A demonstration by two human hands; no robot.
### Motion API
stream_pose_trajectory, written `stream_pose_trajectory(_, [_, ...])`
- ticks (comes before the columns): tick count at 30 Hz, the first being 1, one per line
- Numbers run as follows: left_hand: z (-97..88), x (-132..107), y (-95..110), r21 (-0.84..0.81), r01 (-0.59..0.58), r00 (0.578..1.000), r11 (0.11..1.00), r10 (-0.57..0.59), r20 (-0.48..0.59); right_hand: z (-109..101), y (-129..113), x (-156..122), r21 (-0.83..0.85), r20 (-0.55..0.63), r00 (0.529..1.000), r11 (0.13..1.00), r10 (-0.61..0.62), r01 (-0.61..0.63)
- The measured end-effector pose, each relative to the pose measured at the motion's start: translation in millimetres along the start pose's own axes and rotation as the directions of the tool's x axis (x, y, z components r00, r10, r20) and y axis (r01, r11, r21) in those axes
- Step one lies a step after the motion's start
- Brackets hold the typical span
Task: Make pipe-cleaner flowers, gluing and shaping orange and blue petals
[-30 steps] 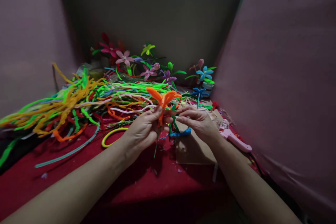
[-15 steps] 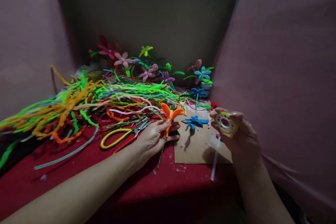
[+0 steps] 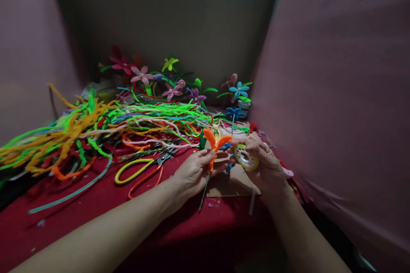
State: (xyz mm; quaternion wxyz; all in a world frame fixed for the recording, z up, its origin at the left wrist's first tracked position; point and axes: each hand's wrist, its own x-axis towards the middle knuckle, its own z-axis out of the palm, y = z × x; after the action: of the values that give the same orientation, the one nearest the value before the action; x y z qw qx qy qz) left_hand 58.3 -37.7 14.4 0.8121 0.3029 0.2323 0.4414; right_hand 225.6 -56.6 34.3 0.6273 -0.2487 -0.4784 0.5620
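Fingers of the left hand pinch an orange flower, those of the right hand a yellow-rimmed spool.

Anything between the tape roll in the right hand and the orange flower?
Some fingers of the left hand extend past the orange flower toward the tape roll in the right hand. The blue petals showing there seem to lie behind, on the cardboard.

From here the petalled orange pipe-cleaner flower looks fuzzy and matt, the round white-and-yellow plastic tape spool smooth, the loop-handled yellow-and-red scissors metal-bladed, and the brown cardboard sheet dull near the front edge of the red cloth-covered table.
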Motion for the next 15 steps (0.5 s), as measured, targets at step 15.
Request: stream_pose_trajectory(15, [9.6,21.5,-18.0,0.129,0.01,0.998,0.992,-0.018,0.057,4.9,-34.7,-25.0,-0.145,0.195,0.974,0.978,-0.118,0.148])
